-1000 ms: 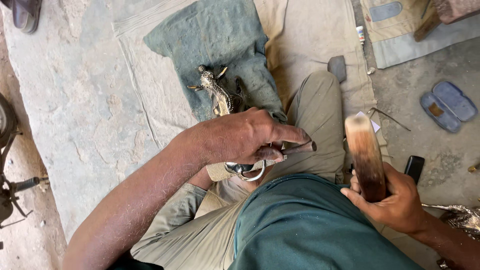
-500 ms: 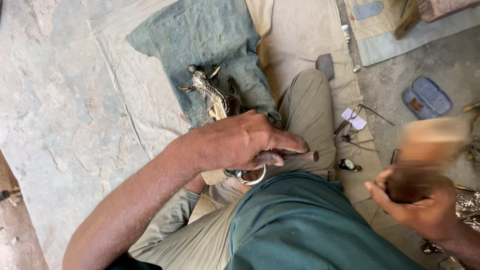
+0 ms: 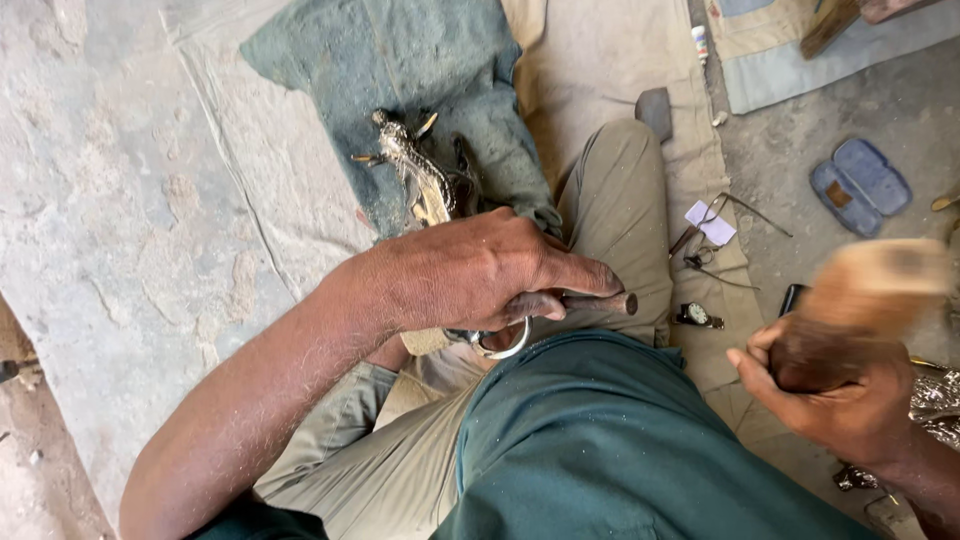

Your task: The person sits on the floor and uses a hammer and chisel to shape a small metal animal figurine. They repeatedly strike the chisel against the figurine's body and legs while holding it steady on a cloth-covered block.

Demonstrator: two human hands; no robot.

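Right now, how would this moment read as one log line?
left hand: grips thin metal punch on lap | right hand: holds blurred horn mallet | lizard figure on green cloth

Thin dark metal rod [image 3: 590, 300] lies horizontal over my lap; blurred brown horn mallet [image 3: 850, 320] raised at right.

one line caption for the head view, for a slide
Seated person's left hand grips a metal rod on the lap; right hand holds a blurred horn-like mallet.
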